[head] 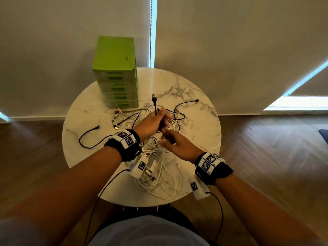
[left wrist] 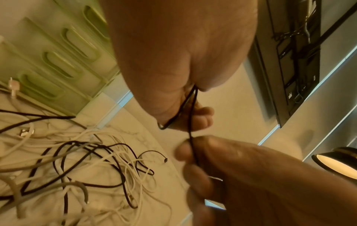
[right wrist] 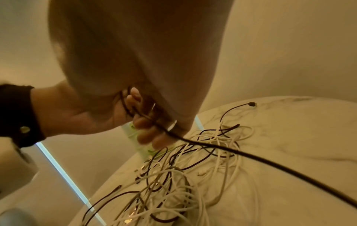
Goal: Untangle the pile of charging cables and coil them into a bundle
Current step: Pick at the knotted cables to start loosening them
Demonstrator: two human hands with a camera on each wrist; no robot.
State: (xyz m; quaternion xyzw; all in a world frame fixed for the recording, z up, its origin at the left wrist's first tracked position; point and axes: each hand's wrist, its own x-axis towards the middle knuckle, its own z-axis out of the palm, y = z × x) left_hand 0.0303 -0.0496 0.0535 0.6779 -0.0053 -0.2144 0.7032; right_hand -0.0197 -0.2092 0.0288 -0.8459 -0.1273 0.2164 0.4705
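Left hand (head: 154, 121) grips the black USB cable (head: 155, 105); right hand (head: 179, 144) pinches its slack. Pulling harder could tighten the white cables (head: 159, 167) beneath.

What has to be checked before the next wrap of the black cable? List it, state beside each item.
1. Left hand grips the black cable with curled fingers, USB plug sticking up above the fist: ok.
2. Right hand pinches the same black cable below the left hand: ok.
3. Short stretch between the two hands runs straight in the left wrist view: ok.
4. Trailing part free of the white cables: cannot tell; it runs out of the right wrist view.
5. Pile sorted: not ok; black and white cables cross on the marble table.
6. Green drawer unit stands apart from the hands: ok.
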